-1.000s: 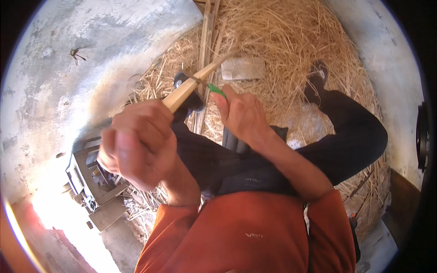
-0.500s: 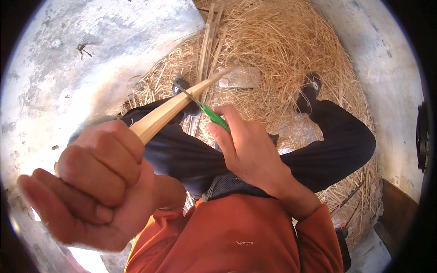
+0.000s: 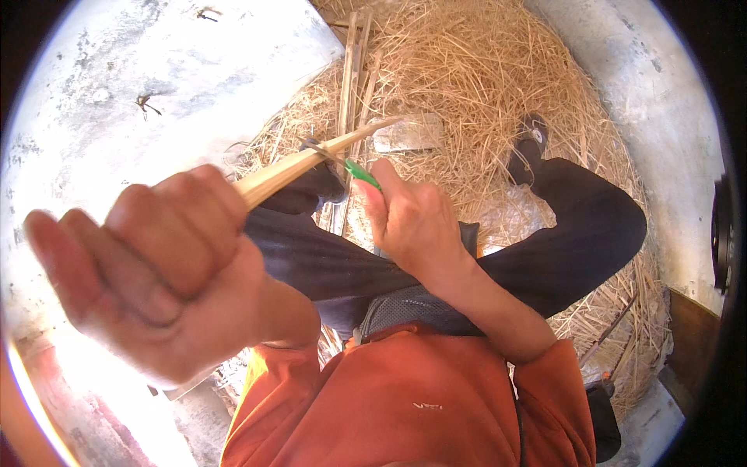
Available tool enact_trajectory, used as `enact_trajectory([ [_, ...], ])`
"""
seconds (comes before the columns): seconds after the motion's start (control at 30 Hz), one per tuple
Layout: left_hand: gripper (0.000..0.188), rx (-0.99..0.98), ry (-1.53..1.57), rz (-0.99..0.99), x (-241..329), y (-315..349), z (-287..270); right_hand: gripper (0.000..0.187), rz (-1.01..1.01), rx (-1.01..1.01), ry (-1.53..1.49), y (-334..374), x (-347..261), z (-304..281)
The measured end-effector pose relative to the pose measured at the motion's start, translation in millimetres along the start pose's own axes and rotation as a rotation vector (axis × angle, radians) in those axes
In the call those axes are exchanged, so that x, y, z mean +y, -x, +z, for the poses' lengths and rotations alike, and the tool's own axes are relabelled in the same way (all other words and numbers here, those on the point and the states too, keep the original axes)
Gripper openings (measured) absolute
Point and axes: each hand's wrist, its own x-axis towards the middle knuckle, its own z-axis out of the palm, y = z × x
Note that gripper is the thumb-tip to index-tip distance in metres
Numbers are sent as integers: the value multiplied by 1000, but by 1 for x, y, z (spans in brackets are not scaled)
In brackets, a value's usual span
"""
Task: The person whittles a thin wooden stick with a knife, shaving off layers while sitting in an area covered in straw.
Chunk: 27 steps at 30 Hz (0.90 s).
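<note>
My left hand (image 3: 163, 272) is closed round the thick end of a pale wooden stick (image 3: 292, 167), which slants away up and to the right and narrows to a point. The end inside the fist is hidden. My right hand (image 3: 416, 222) grips the green handle of a knife (image 3: 362, 174), with the thumb and forefinger showing on it. The knife's thin metal blade lies across the stick, touching it about midway along its bare length. Both hands are raised above my lap.
Dry straw (image 3: 482, 70) covers the floor between my spread legs. Long wooden strips (image 3: 352, 86) lie beyond the stick, beside a small pale block (image 3: 408, 132). Pale walls (image 3: 638, 101) stand left and right, and a dark round object (image 3: 722, 233) sits at the right edge.
My left hand has shifted slightly up and left. The right hand has drawn a little left, and the blade now sits slightly nearer my left fist along the stick.
</note>
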Motion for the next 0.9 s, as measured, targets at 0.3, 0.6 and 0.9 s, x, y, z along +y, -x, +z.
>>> enact_trajectory([
  [0.3,37,220,-259,182,-11,2,39,31,75,-45,-92,24,19,-23],
  [0.6,41,190,-54,172,-11,-20,9,31,302,-57,-556,20,15,-49],
  [0.9,40,56,-64,133,-14,-6,-2,28,66,-50,-10,-13,-14,-6],
])
